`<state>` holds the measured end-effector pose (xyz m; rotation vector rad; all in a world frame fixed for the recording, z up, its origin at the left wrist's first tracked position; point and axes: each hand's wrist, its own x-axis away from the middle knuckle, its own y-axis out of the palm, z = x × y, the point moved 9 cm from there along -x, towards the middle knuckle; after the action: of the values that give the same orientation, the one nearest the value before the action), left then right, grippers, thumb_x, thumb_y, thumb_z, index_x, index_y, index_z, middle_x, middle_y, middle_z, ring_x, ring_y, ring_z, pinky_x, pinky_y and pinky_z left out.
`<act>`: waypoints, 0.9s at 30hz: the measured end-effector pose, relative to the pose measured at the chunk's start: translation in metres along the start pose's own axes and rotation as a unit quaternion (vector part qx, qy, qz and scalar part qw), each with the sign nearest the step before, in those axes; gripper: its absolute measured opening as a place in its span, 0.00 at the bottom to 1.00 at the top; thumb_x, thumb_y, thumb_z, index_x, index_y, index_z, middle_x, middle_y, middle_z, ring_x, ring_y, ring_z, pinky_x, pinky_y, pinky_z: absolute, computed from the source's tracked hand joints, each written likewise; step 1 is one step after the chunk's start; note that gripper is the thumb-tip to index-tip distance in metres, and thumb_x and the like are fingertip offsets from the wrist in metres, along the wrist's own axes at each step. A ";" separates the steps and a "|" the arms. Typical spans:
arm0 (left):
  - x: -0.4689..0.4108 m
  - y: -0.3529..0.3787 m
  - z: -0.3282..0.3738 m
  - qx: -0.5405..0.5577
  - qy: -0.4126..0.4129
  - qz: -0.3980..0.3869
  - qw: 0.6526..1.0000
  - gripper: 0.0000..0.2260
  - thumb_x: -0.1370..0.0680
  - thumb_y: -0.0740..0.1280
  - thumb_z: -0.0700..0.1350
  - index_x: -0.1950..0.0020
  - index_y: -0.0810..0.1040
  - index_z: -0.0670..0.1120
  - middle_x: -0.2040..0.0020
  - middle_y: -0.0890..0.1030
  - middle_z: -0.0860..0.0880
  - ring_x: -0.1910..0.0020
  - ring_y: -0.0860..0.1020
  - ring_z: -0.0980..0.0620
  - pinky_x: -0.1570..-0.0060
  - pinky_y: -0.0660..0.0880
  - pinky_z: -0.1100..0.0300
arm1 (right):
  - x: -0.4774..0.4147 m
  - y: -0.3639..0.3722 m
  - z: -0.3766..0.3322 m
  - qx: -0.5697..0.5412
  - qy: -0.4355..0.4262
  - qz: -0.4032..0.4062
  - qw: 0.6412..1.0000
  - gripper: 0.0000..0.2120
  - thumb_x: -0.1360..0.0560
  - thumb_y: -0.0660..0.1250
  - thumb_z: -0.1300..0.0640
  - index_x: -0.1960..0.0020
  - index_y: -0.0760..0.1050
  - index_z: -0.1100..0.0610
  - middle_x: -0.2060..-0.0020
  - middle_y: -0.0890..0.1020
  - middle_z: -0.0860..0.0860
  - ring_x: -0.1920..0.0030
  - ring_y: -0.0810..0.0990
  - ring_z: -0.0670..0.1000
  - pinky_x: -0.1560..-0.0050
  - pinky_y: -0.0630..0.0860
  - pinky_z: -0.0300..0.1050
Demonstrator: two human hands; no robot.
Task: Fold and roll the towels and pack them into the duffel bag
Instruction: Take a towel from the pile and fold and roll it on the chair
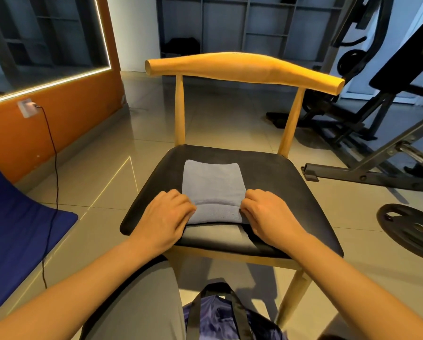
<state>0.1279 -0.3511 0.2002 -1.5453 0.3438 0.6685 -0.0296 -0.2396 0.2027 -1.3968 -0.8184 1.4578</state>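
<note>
- The blue-grey towel (pixel 211 180) is laid flat on the black seat of the wooden chair (pixel 279 182), folded into a narrow strip that runs away from the person. The firm, level seat is judged to be used as a work surface so that the roll can be kept straight.
- The near end of the strip is turned over into a low roll, which lies crosswise a little behind the seat's front edge.
- The left hand (pixel 166 214) is set at the roll's left end and the right hand (pixel 269 214) at its right end. Fingers are curled onto the cloth (the fingertips are partly hidden by the knuckles). Both ends are gripped, most likely so that the roll is advanced evenly and kept tight.
- Most of the strip is not yet rolled, so the rolling step is judged to be at its start.
- The duffel bag (pixel 220 315) is kept on the floor below the seat's front edge, beside the person's knee, within easy reach for packing. Whether it is open cannot be told.
</note>
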 end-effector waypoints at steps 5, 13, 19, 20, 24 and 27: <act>0.014 0.013 -0.001 -0.048 0.001 -0.050 0.998 0.21 0.19 0.60 0.62 0.37 0.80 0.50 0.42 0.79 0.53 0.43 0.75 0.52 0.45 0.71 0.56 | 0.024 0.005 -0.004 -0.005 -0.002 0.007 1.000 0.12 0.19 0.60 0.46 0.45 0.76 0.51 0.50 0.76 0.47 0.53 0.74 0.52 0.53 0.73 0.49; 0.001 0.018 -0.020 0.021 -0.084 -0.081 0.993 0.16 0.16 0.53 0.60 0.47 0.76 0.53 0.47 0.73 0.56 0.48 0.69 0.55 0.47 0.69 0.57 | 0.002 0.004 0.007 -0.062 0.015 -0.083 0.995 0.08 0.16 0.59 0.49 0.50 0.72 0.51 0.54 0.77 0.48 0.55 0.73 0.52 0.52 0.72 0.51; -0.009 0.032 -0.034 0.086 -0.158 -0.174 0.968 0.19 0.15 0.51 0.56 0.52 0.78 0.50 0.50 0.72 0.55 0.50 0.68 0.55 0.45 0.67 0.57 | -0.006 0.017 0.019 -0.189 0.085 -0.253 0.945 0.13 0.16 0.59 0.51 0.58 0.72 0.52 0.61 0.76 0.50 0.59 0.75 0.52 0.55 0.74 0.52; -0.011 0.034 -0.038 0.088 -0.172 -0.185 0.964 0.19 0.16 0.53 0.56 0.54 0.79 0.49 0.51 0.73 0.54 0.51 0.68 0.54 0.46 0.67 0.56 | -0.007 0.021 0.021 -0.208 0.100 -0.269 0.935 0.13 0.16 0.59 0.51 0.59 0.72 0.51 0.62 0.76 0.50 0.60 0.74 0.52 0.56 0.73 0.50; -0.018 0.037 -0.058 0.101 -0.248 -0.169 0.948 0.21 0.19 0.60 0.61 0.64 0.74 0.49 0.60 0.74 0.52 0.57 0.72 0.52 0.52 0.70 0.56 | -0.015 0.033 0.034 -0.220 0.163 -0.289 0.917 0.17 0.18 0.60 0.49 0.55 0.78 0.60 0.62 0.78 0.57 0.62 0.74 0.51 0.58 0.72 0.49; -0.022 0.030 -0.060 0.090 -0.261 -0.089 0.957 0.13 0.21 0.66 0.61 0.59 0.73 0.54 0.60 0.75 0.57 0.58 0.73 0.56 0.53 0.72 0.56 | -0.022 0.019 0.036 -0.166 0.157 -0.203 0.952 0.11 0.20 0.63 0.46 0.52 0.76 0.54 0.59 0.79 0.48 0.59 0.76 0.49 0.53 0.74 0.49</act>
<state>0.1051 -0.4170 0.1879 -1.1568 -0.1301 0.8485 -0.0698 -0.2624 0.1981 -1.5431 -1.0987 0.7833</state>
